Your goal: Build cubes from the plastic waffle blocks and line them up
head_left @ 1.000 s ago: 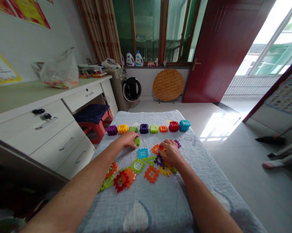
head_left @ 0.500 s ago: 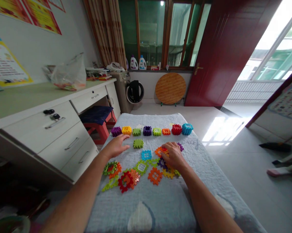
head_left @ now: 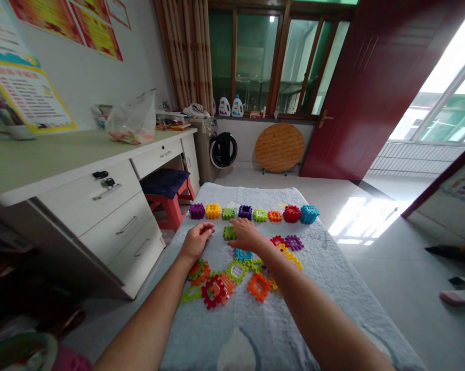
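Just past the blue square (head_left: 243,254), our right hand (head_left: 245,234) is nearer the green block (head_left: 228,233).
Left of that square, our left hand (head_left: 196,241) curls, grip unclear; our right spreads thumb from fingers at the block's right side.

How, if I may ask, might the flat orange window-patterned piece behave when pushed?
The orange window-patterned piece is probably stiff, judging by its crisp notched outline. It looks light, being thin with openings. Lying flat on cloth, it seems unlikely to roll.

Home, apparently — washer (head_left: 202,147), curtain (head_left: 189,56).
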